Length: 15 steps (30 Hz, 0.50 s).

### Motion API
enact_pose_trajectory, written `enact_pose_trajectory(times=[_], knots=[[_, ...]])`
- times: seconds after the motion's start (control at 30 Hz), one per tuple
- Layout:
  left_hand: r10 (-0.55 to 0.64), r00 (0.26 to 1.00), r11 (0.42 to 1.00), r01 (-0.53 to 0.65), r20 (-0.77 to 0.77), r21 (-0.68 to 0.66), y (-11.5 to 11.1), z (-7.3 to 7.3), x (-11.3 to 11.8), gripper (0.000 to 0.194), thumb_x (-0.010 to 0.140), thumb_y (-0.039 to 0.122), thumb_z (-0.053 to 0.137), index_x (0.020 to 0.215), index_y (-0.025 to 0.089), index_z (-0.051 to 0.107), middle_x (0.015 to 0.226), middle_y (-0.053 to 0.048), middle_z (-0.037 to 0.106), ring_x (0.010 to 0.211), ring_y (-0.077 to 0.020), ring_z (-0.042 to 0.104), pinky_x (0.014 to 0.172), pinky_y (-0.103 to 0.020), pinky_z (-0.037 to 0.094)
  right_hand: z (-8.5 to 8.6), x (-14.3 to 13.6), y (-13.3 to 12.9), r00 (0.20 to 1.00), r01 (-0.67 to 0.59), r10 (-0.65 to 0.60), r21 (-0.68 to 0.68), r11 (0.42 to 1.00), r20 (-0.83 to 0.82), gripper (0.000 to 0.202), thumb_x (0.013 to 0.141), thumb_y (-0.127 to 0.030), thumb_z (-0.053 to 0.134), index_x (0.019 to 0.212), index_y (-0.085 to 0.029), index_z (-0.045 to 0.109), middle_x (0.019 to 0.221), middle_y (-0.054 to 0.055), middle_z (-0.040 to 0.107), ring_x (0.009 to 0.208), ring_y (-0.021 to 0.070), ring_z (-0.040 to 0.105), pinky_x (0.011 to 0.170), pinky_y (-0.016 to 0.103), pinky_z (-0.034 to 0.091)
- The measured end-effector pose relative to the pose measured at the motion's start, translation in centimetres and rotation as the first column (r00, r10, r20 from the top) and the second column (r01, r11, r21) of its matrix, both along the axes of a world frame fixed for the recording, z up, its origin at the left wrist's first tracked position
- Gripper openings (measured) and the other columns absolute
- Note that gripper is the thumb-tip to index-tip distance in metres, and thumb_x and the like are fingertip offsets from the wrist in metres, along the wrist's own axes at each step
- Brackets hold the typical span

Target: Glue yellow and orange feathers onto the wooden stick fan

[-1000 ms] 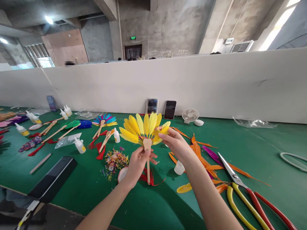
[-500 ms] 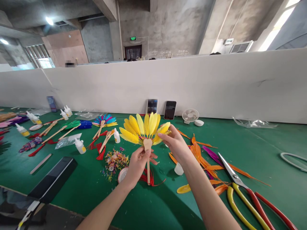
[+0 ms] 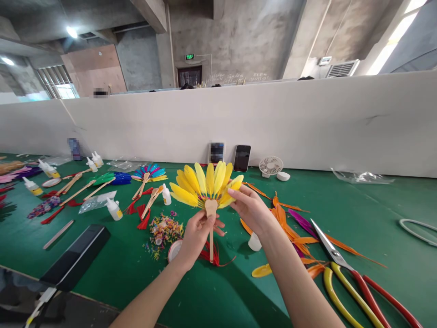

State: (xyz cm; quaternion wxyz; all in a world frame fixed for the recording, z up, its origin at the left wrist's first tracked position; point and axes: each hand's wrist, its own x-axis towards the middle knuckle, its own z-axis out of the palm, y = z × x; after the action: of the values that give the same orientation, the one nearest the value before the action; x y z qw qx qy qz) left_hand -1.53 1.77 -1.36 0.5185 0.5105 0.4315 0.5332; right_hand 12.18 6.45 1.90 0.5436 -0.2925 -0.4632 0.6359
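Note:
A yellow feather fan (image 3: 201,180) stands upright above the table, its feathers spread in a half circle over a pale wooden handle (image 3: 211,207). My left hand (image 3: 196,234) is closed around that handle, thumb in front. At the fan's right edge, my right hand (image 3: 251,209) pinches a yellow feather (image 3: 235,183) between thumb and fingers. A red tassel (image 3: 206,255) lies at the handle's lower end. Beside my left wrist sits a round white lid (image 3: 175,250), partly covered by the hand. One loose yellow feather (image 3: 261,271) lies below my right forearm.
Large scissors (image 3: 336,257) and orange feathers (image 3: 282,218) lie at the right. Coloured clippings (image 3: 165,230), a glue bottle (image 3: 114,208) and several finished fans (image 3: 148,173) are to the left. A black box (image 3: 77,255) sits front left; a phone (image 3: 242,158) leans behind.
My right hand has shifted slightly at the fan's right edge, and the feather there now sits a little closer in with the others. My left hand keeps its hold.

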Motion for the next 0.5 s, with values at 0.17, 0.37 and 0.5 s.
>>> enact_pose_trajectory(times=[0.17,0.37,0.5], knots=[[-0.028,1.0,1.0,0.028,-0.007,0.01,0.1,-0.4,0.1,0.038,0.071,0.05,0.059,0.08,0.014,0.058,0.068,-0.006,0.067,0.053,-0.0167,0.062,0.06,-0.029,0.048,0.3,-0.3,-0.1,0.991,0.124,-0.122,-0.022,0.992,0.046,0.025,0.056,-0.037,0.075,0.071,-0.021,0.064,0.074,0.001,0.067,0.073,0.0174,0.061,0.067,0.028,0.045],[-0.045,0.999,0.999,0.046,-0.021,0.029,0.1,-0.5,0.0,0.036,0.073,0.048,0.058,0.081,0.014,0.058,0.069,-0.006,0.067,0.054,-0.0159,0.062,0.062,-0.029,0.048,1.0,0.3,-0.1,0.983,0.135,-0.141,0.063,0.989,0.115,0.028,0.054,-0.04,0.075,0.073,-0.022,0.062,0.078,0.001,0.067,0.077,0.0181,0.06,0.069,0.029,0.044],[-0.058,0.998,0.998,0.058,-0.022,0.026,0.0,-0.4,0.0,0.035,0.073,0.047,0.058,0.082,0.013,0.058,0.069,-0.005,0.066,0.054,-0.0151,0.061,0.062,-0.028,0.047,1.8,1.3,0.7,0.982,0.114,-0.123,0.075,0.991,0.14,0.032,0.054,-0.042,0.075,0.075,-0.022,0.064,0.073,0.0,0.066,0.072,0.0167,0.06,0.066,0.028,0.044]])
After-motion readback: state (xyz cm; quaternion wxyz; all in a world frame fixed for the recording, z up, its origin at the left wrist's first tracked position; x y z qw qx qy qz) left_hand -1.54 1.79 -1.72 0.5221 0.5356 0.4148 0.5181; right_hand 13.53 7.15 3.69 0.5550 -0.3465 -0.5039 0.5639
